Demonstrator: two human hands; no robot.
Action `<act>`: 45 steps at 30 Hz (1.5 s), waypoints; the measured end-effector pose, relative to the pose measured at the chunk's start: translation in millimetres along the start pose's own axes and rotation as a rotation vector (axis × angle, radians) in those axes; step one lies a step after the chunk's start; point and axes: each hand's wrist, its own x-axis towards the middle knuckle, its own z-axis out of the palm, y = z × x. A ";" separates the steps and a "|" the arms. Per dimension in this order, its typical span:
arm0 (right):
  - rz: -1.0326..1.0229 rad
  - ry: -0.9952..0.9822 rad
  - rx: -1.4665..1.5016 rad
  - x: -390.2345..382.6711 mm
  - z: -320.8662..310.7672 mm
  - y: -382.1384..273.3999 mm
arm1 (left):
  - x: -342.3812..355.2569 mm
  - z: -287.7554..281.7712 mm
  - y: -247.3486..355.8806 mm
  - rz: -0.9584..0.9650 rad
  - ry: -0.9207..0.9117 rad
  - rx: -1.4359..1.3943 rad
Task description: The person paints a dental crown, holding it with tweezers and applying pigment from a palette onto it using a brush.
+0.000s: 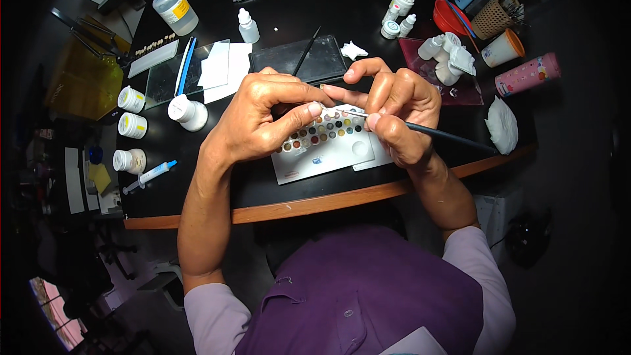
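Nearest the camera is the person's purple apron [388, 283], below the curved wooden front edge [315, 207] of the black table [246, 187]. A narrow dark strip separates that edge from the white palette [322, 163], whose rows of coloured wells lie partly beneath the hands. The left hand [259, 115] hangs over the palette's left side, thumb and index finger brought close at their tips; whether they grip something small cannot be told. The right hand [407, 115] has its thumb and fingers closed around a slim dark-handled brush [453, 135], its tip pointing left, near the left fingertips, and its handle reaching toward a crumpled tissue [503, 126] near the table's right edge. Behind the hands, a flat dark tray [282, 60] leaves little room. On the left, dark tabletop shows between the left forearm and a syringe [155, 173] beside a white jar [129, 161].
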 end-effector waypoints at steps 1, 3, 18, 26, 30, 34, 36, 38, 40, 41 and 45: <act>0.000 -0.001 0.002 0.3 0.3 0.2 | -0.5 0.2 -0.8 -0.002 0.001 0.002; -0.008 -0.024 -0.044 1.0 0.7 0.2 | -1.3 0.2 -1.7 -0.006 -0.004 -0.034; -0.007 0.024 -0.081 -1.8 4.2 0.8 | -0.3 -0.9 0.3 -0.006 -0.018 -0.025; -0.001 0.041 -0.062 -0.7 6.9 0.0 | 0.8 -1.4 1.3 0.004 -0.014 0.010; 0.014 0.036 -0.073 0.4 8.2 -0.9 | 0.9 -0.1 0.4 0.016 -0.009 0.042; 0.015 0.009 -0.083 0.2 5.6 0.8 | -2.8 1.1 -1.0 -0.001 0.015 0.015; 0.009 0.010 -0.055 -0.5 3.7 0.2 | -3.2 -1.1 2.2 -0.110 -0.053 0.033; 0.008 0.009 -0.053 -0.9 2.2 -1.0 | -2.1 -1.0 4.0 -0.118 -0.052 0.039; 0.008 0.004 -0.046 -1.5 1.2 -1.3 | -2.4 -1.2 5.7 -0.130 -0.047 0.048; -0.014 -0.025 -0.092 -2.2 0.7 -0.6 | -3.3 -1.7 6.3 -0.121 -0.033 0.065; -0.039 -0.054 -0.191 -2.3 6.0 -2.1 | -5.5 -0.3 1.8 -0.103 -0.016 0.058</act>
